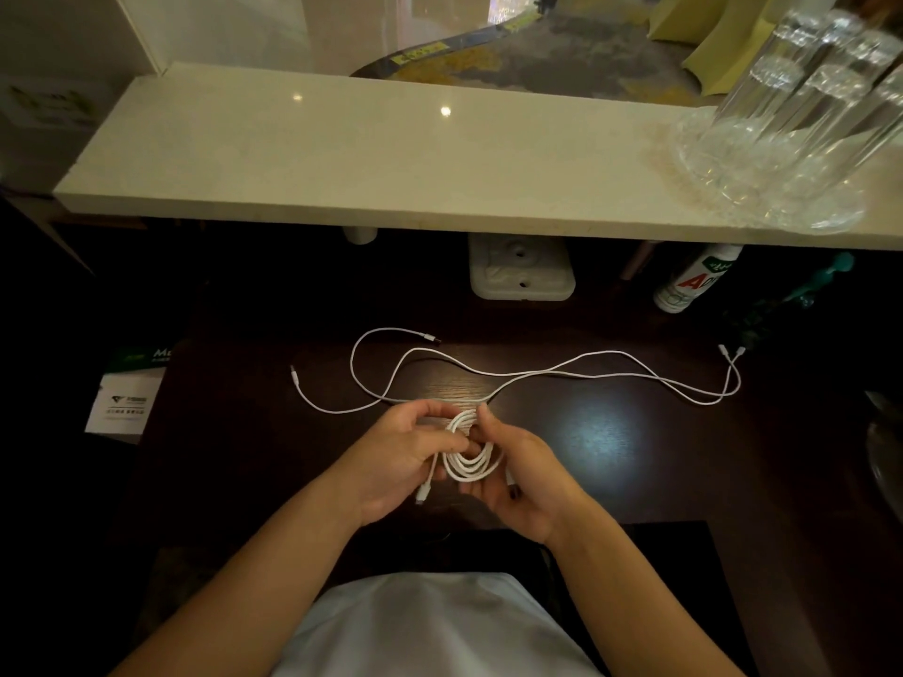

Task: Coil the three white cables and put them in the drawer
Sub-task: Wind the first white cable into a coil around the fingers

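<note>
Left hand (pixel 391 459) and right hand (pixel 527 481) pinch thin white coiled cable (pixel 471 465) over dark wooden desk (pixel 601 432); slack grip could unspring loops.

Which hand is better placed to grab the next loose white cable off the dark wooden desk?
Probably right. The left hand grips the coiled white cable, while the right hand only pinches its top, nearest where the loose white cables cross on the dark wooden desk.
</note>
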Motion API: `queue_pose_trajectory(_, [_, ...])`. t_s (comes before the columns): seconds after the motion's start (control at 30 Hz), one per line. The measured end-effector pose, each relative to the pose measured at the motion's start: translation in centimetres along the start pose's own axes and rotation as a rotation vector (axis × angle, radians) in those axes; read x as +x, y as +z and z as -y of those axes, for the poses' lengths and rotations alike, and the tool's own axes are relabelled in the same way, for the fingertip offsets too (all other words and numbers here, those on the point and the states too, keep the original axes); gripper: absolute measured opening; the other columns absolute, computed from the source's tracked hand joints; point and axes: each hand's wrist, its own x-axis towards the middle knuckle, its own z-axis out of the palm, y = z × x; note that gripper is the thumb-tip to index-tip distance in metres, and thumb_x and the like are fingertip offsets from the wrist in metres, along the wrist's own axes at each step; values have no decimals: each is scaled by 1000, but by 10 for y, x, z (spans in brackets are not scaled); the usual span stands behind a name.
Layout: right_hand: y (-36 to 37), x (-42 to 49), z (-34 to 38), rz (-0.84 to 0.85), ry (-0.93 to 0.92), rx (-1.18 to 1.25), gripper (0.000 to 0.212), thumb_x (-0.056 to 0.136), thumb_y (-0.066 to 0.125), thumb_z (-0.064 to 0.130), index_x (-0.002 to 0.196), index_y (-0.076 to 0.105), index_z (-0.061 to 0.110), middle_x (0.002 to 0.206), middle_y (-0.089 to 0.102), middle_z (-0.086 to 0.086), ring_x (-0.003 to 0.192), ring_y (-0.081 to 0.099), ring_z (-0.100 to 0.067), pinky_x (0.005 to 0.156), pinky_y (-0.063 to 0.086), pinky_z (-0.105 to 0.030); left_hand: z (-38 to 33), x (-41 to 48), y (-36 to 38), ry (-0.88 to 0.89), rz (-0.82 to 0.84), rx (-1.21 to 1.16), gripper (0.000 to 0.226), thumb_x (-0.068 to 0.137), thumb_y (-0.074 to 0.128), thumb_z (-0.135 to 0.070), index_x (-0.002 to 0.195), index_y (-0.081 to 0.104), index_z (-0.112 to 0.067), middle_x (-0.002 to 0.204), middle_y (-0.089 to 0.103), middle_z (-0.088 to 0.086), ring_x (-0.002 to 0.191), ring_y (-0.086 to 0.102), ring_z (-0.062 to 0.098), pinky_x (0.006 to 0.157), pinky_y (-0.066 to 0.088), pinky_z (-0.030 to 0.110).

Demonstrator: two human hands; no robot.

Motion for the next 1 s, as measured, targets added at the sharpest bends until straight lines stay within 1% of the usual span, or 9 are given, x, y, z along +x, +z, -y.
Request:
queue_pose_trajectory(0.13, [2,5,-4,16,-61,92,53,90,53,52,100,64,2,82,65,-16,72,67,-25,66,54,-28,3,3,4,56,-87,-176,35,86,61,10,118,53,-2,87,70,15,69,63,18,51,42,23])
queue_pose_trajectory(0.27, [2,13,-7,-81,-89,56,48,82,57,58,86,66,11,75,62,-6,68,63,-16,61,48,-24,9,7,8,3,-139,-387,30,88,53,10,115,54,-2,78,67,9,62,64,17,52,47,26])
queue_pose_trajectory(0.4, [4,12,-7,-118,-163,-204,51,80,63,53,91,70,3,65,64,-3,58,60,-11,64,51,-28,5,1,1,-190,117,-557,20,88,44,-6,103,57,-7,68,50,5,58,51,16,58,45,30])
queue_pose_trajectory(0.47, [3,11,-8,-50,-132,-207,56,85,62,47,103,68,-5,70,67,-8,61,65,-16,67,55,-32,-2,-1,-4,-263,237,-460,18,87,43,-17,95,58,-10,64,39,1,56,40,14,61,39,30])
queue_pose_trajectory(0.53, [-1,8,-5,45,-27,-272,47,89,62,48,88,67,2,68,64,-6,65,64,-16,72,51,-33,-8,-2,-10,-304,282,-318,20,89,44,-25,86,59,-12,60,33,-1,53,34,12,60,40,28])
queue_pose_trajectory(0.67, [4,4,6,147,44,-250,39,89,62,50,77,67,14,60,55,0,59,57,-9,72,38,-29,-9,4,-10,-255,119,-402,15,87,53,-26,83,55,-12,50,39,-2,41,32,9,57,30,23])
queue_pose_trajectory(0.83, [42,24,-12,-193,-82,258,55,84,66,45,102,72,-7,63,70,-6,60,67,-14,69,52,-27,6,21,17,-24,-324,-771,26,93,51,-27,71,48,-14,38,32,-3,29,27,8,32,28,17])
queue_pose_trajectory(0.9, [38,27,-15,-295,-47,275,43,89,65,40,71,73,2,48,62,0,45,60,-10,57,49,-24,10,22,17,-75,-290,-741,26,94,51,-27,71,48,-15,38,32,-3,31,29,9,35,34,18])
queue_pose_trajectory(1.0, [19,27,-12,-331,9,-113,63,93,55,52,40,60,20,38,46,8,38,46,-6,49,41,-20,10,23,-5,-261,-52,-426,20,86,56,-32,74,51,-17,39,28,-4,37,29,10,51,35,24])
